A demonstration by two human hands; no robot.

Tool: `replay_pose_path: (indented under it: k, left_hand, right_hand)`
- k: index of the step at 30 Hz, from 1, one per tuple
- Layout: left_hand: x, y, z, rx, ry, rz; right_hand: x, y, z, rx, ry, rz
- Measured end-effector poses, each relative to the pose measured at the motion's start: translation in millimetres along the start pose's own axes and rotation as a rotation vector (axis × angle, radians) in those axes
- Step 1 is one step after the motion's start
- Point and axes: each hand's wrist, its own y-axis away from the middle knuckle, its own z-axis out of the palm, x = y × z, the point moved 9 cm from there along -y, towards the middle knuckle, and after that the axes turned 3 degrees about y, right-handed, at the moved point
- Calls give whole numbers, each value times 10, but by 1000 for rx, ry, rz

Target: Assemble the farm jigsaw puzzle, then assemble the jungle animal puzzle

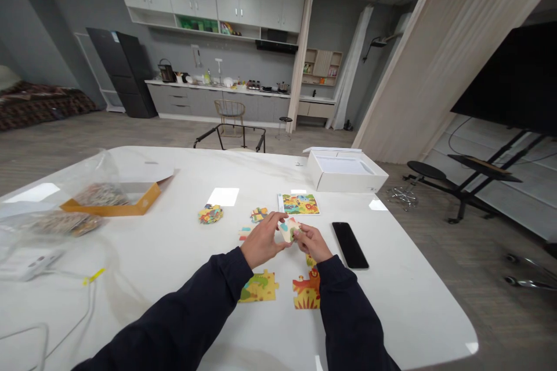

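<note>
Both my left hand (261, 238) and my right hand (314, 242) pinch a pale jigsaw puzzle piece (288, 230) above the white table (183, 266), their fingertips meeting around it. Just below my hands lie two groups of joined, colourful puzzle pieces (258, 286) (307, 290), the right one showing a lion-like figure. A small jungle picture card (299, 204) lies ahead of my hands. Loose pieces sit nearby in a small heap (210, 214) and a smaller cluster (259, 215).
A black smartphone (350, 245) lies right of my hands. An open white box (346, 170) stands at the far edge. Plastic bags (65, 223) and an orange tray (117, 200) lie left, with a white cable (92, 295). Stools stand beyond the table's right edge.
</note>
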Motion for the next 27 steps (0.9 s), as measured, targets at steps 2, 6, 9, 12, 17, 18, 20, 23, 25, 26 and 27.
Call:
replay_pose_path:
  k: [2, 6, 9, 12, 17, 18, 20, 23, 25, 26, 27]
  left_hand:
    - [-14, 1, 15, -6, -6, 1]
    - [-32, 3, -2, -39, -22, 15]
    - [28, 19, 21, -123, 10, 81]
    - [73, 32, -22, -48, 69, 86]
    - [61, 57, 48, 96, -5, -20]
    - [72, 55, 88, 89, -40, -18]
    - [92, 48, 150, 71, -100, 1]
    - [94, 43, 174, 73, -143, 30]
    - [81, 47, 164, 81, -141, 43]
    - [76, 52, 152, 87, -138, 51]
    - [75, 57, 135, 98, -137, 60]
  right_hand:
    - [5, -6, -2, 6, 1, -4]
    - [-2, 6, -21, 23, 26, -7]
    - [-8, 19, -34, 39, 79, 0]
    - [-12, 27, -59, 71, 116, 5]
    - [14, 40, 5, 7, 104, 55]
    - [22, 44, 25, -13, 98, 69]
    - [28, 51, 52, -34, 88, 85]
    - [25, 55, 72, -48, 65, 86]
    - [32, 56, 87, -66, 48, 92]
    - [40, 56, 89, -72, 40, 97]
    - [50, 56, 88, -77, 30, 103]
